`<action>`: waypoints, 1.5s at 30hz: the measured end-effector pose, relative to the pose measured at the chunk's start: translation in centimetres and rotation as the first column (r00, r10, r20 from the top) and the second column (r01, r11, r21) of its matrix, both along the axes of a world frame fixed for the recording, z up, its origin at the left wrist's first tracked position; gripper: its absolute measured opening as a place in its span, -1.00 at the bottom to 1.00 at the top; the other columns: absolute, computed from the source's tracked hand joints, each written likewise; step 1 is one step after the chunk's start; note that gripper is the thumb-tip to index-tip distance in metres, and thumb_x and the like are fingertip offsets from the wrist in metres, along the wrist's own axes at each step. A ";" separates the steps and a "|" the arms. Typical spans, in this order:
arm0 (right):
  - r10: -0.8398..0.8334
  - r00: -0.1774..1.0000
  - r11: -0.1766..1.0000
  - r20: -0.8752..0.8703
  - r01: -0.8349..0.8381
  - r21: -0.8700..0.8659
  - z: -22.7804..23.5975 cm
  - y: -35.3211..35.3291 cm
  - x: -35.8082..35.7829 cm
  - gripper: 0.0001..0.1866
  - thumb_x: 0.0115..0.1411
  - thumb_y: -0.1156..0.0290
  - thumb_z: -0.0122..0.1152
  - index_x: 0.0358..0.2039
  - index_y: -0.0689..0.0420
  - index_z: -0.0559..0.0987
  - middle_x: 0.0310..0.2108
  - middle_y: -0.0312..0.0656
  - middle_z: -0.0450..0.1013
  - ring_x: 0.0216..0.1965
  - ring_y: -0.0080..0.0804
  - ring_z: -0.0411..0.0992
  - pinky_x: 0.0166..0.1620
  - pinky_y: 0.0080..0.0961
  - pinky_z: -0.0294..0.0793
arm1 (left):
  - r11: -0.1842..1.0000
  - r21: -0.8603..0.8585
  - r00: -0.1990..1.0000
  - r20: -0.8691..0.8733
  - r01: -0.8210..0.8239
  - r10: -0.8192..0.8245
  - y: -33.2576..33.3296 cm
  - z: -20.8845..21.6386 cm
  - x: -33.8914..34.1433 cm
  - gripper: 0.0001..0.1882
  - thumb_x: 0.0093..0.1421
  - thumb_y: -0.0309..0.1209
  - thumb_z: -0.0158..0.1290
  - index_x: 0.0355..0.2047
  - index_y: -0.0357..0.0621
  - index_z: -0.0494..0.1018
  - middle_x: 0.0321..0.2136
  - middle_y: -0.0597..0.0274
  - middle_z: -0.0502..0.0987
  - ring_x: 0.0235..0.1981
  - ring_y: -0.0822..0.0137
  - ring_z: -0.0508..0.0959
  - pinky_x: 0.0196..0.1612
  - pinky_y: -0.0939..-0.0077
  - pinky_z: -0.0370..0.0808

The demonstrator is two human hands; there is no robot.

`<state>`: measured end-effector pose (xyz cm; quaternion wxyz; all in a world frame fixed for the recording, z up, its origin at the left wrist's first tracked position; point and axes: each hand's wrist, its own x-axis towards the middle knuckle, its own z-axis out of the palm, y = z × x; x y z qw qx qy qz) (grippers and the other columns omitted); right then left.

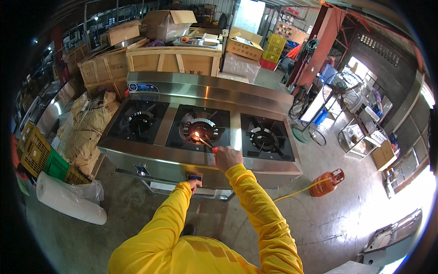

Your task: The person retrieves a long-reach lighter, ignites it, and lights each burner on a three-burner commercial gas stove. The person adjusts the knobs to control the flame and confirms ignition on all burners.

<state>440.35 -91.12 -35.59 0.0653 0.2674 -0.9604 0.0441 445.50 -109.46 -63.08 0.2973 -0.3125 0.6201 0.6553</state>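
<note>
A stainless steel gas range point(214, 98) with three burners stands in front of me. My right hand point(228, 159) is closed around a thin, long-nosed lighter point(206, 144). Its tip reaches over the front of the middle burner point(199, 129), where a small orange flame point(196, 135) burns. My left hand point(195, 184) is closed at the middle control on the front panel, just below a dark blue plate point(195, 177); its fingers hide the knob. Neither the left burner point(140, 122) nor the right burner point(263, 138) shows a flame.
An orange gas cylinder point(324, 183) stands on the floor at right, with a yellow hose point(292, 195) running toward the range. Wooden crates point(173, 60) and cardboard boxes point(245, 43) are stacked behind. A plastic-wrapped roll point(70, 198) lies at left, near yellow crates point(34, 148).
</note>
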 end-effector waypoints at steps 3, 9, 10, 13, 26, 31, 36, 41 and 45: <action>0.006 1.000 1.000 -0.009 -0.006 0.019 -0.1 -0.3 -0.3 -0.77 0.20 0.25 0.07 -0.33 0.06 0.63 -0.33 -0.07 0.58 -0.32 -0.16 0.61 -0.29 -0.29 0.61 | 0.999 0.041 1.000 -0.022 -0.019 0.020 0.0 0.3 0.0 -0.72 0.02 -0.32 0.18 -0.67 0.00 0.29 -0.82 0.35 0.23 -0.84 0.40 0.16 -0.76 0.47 0.14; 0.012 1.000 1.000 -0.007 -0.011 0.028 -0.4 -0.7 -0.5 -0.77 0.20 0.26 0.06 -0.34 0.08 0.64 -0.34 -0.06 0.58 -0.31 -0.15 0.61 -0.28 -0.29 0.61 | 0.995 0.089 0.999 0.013 -0.037 0.036 0.1 1.1 0.1 -0.71 0.00 -0.33 0.19 -0.68 0.01 0.28 -0.82 0.36 0.22 -0.84 0.41 0.15 -0.75 0.49 0.15; 0.020 1.000 1.000 -0.014 -0.020 0.017 -0.4 -0.7 -0.5 -0.77 0.20 0.27 0.06 -0.33 0.08 0.64 -0.34 -0.06 0.58 -0.31 -0.15 0.61 -0.28 -0.30 0.61 | 0.996 0.083 0.999 0.021 -0.040 0.038 0.1 1.2 0.2 -0.71 0.00 -0.32 0.19 -0.69 0.01 0.28 -0.82 0.35 0.22 -0.84 0.40 0.15 -0.75 0.49 0.15; 0.017 1.000 0.999 -0.004 -0.017 0.044 -0.5 -0.7 -0.6 -0.75 0.19 0.22 0.09 -0.29 0.08 0.62 -0.31 -0.08 0.58 -0.29 -0.16 0.61 -0.27 -0.30 0.61 | 0.996 0.074 0.998 0.028 -0.052 0.050 0.2 1.3 0.2 -0.69 -0.02 -0.32 0.19 -0.72 0.02 0.26 -0.83 0.34 0.23 -0.85 0.40 0.15 -0.75 0.48 0.15; 0.008 1.000 0.999 -0.010 -0.007 0.049 -0.2 -0.1 -0.1 -0.70 0.21 0.12 0.11 -0.21 0.06 0.58 -0.33 -0.07 0.56 -0.32 -0.13 0.59 -0.30 -0.26 0.59 | 0.993 0.116 0.999 0.036 -0.035 0.031 -0.5 -0.5 -0.2 -0.82 0.06 -0.26 0.15 -0.51 -0.03 0.41 -0.79 0.35 0.25 -0.82 0.40 0.21 -0.73 0.46 0.18; -0.046 0.998 0.989 -0.038 0.040 -0.145 1.2 2.5 3.5 -0.68 0.24 0.08 0.09 -0.17 0.03 0.54 -0.36 -0.02 0.52 -0.40 -0.02 0.56 -0.35 -0.16 0.56 | 0.980 0.197 0.996 0.082 -0.040 0.024 -1.1 -1.8 -0.6 -0.73 0.05 -0.24 0.20 -0.61 -0.01 0.35 -0.80 0.36 0.25 -0.82 0.41 0.22 -0.74 0.49 0.17; -0.104 0.994 0.919 0.030 0.108 -0.380 -1.7 8.0 11.8 -0.65 0.26 0.12 0.11 0.00 -0.03 0.47 -0.38 -0.02 0.48 -0.44 0.04 0.53 -0.42 -0.12 0.53 | 0.996 0.087 0.999 0.050 -0.023 0.019 -0.9 -1.4 -0.1 -0.60 -0.01 -0.15 0.32 -0.69 0.06 0.29 -0.80 0.40 0.28 -0.81 0.46 0.24 -0.73 0.53 0.17; -0.056 0.971 0.736 0.231 0.197 -0.648 -10.0 12.6 19.7 -0.61 0.23 0.22 0.18 0.05 0.04 0.51 -0.31 -0.02 0.51 -0.40 0.03 0.50 -0.34 -0.19 0.52 | 0.991 -0.011 0.991 0.032 -0.132 0.133 0.3 0.5 0.5 -0.61 -0.04 -0.06 0.35 -0.57 0.08 0.36 -0.70 0.44 0.37 -0.77 0.50 0.30 -0.71 0.58 0.18; -0.131 0.891 0.576 0.434 0.425 -0.698 -16.0 15.1 25.9 -0.63 0.23 0.26 0.19 0.00 0.16 0.55 -0.27 0.01 0.54 -0.35 -0.09 0.54 -0.26 -0.32 0.53 | 0.982 -0.134 0.990 -0.064 -0.133 0.126 1.0 1.3 1.4 -0.56 -0.01 0.01 0.32 -0.33 0.04 0.43 -0.59 0.41 0.46 -0.71 0.51 0.38 -0.70 0.58 0.24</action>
